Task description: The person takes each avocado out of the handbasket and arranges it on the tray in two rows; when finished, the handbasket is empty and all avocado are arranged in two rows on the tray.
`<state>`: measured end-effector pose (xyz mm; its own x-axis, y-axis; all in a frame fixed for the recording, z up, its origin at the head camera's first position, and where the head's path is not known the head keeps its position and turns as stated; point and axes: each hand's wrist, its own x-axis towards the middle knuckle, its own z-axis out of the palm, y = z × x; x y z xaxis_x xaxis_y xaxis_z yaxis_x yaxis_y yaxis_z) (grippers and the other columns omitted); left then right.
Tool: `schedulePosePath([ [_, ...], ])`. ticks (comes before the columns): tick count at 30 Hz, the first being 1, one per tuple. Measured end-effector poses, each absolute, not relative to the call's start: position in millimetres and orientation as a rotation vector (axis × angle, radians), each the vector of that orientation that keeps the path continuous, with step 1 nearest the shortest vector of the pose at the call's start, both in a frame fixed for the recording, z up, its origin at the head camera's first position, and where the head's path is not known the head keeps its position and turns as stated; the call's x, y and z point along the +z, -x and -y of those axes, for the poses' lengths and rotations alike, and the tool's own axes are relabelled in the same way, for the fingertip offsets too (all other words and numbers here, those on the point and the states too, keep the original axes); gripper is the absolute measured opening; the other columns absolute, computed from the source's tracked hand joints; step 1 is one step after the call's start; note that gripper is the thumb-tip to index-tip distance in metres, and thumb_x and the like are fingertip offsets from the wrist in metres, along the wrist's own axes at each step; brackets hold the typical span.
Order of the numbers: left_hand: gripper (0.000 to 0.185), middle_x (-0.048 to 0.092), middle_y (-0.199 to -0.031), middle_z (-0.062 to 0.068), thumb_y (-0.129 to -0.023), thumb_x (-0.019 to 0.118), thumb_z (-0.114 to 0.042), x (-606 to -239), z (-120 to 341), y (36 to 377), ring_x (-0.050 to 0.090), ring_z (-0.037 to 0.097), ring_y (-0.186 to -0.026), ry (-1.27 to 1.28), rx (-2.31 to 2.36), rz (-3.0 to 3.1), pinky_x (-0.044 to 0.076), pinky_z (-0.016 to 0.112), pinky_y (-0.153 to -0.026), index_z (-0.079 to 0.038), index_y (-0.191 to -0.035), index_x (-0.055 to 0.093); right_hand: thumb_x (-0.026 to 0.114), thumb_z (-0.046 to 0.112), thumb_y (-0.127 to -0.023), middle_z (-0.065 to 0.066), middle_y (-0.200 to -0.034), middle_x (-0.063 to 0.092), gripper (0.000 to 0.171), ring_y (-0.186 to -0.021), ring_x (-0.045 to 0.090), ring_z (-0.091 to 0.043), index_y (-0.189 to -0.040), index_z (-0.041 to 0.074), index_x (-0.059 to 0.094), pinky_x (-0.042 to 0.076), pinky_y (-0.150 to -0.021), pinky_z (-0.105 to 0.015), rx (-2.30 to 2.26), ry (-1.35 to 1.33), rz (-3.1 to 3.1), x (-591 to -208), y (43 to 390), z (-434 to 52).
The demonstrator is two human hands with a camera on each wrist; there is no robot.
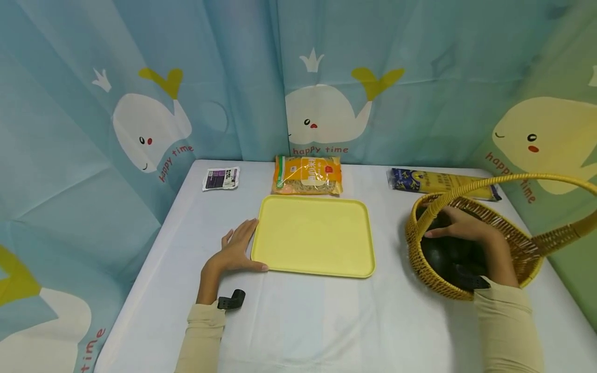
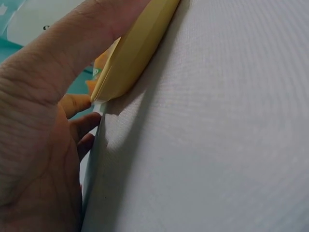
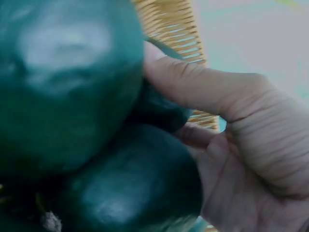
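A yellow rectangular tray (image 1: 313,235) lies in the middle of the white table. My left hand (image 1: 235,251) is at its near left corner, thumb along the front edge and nearly straight fingers by the left side; in the left wrist view, a fingertip meets the tray's rim (image 2: 128,58). My right hand (image 1: 459,224) reaches into a wicker basket (image 1: 434,277) at the right. Inside are several glossy dark green rounded vegetables (image 3: 135,179). The right thumb (image 3: 183,79) lies against one of these, and the fingers go behind it, mostly hidden.
Along the back lie a small white-and-purple packet (image 1: 221,178), an orange bag of grain (image 1: 308,176) and a long blue-and-yellow package (image 1: 443,182). The basket's tall handle (image 1: 513,178) arches over its right side. A blue whale-print curtain (image 1: 242,77) hangs behind the table.
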<state>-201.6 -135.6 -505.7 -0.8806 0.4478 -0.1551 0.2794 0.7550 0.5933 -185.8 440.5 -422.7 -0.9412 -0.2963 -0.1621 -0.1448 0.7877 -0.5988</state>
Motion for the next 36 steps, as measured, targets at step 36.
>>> schedulePosePath([
  [36, 0.130, 0.011, -0.165, 0.012, -0.061, 0.086, -0.054, -507.0, 136.2, 201.4, 0.007, 0.033, -0.153, -0.598, 0.936, -2.631, 0.012, 0.061, -0.119, -0.010, -0.158, 0.010, 0.080, 0.024, -0.082, -0.019, -0.123, 0.057, 0.057, -0.104, 0.040, 0.012, -0.127, -0.001, 0.053, 0.036, -0.088, -0.015, -0.896, 0.323, -2.852, -422.2, 190.8, -439.7],
])
